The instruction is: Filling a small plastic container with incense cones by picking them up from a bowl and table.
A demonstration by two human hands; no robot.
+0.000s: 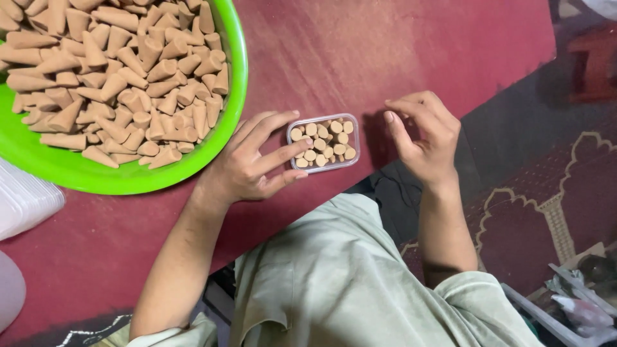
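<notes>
A small clear plastic box (355, 142) sits on the dark red table, filled with tan incense cones (322, 142) standing upright. My left hand (252, 166) rests on the table at the box's left side, fingers spread, index and middle fingertips touching its left edge. My right hand (423, 136) hovers just right of the box with fingers loosely curled and nothing visibly held. A big green bowl (232, 96) at the upper left is heaped with several more tan cones (116, 71).
A stack of clear plastic lids or boxes (26, 199) lies at the left edge. The red table (385, 45) ends on a diagonal at the right, over a patterned rug (546, 193). Clutter (578, 302) lies bottom right. My lap in pale green cloth (334, 276) is below.
</notes>
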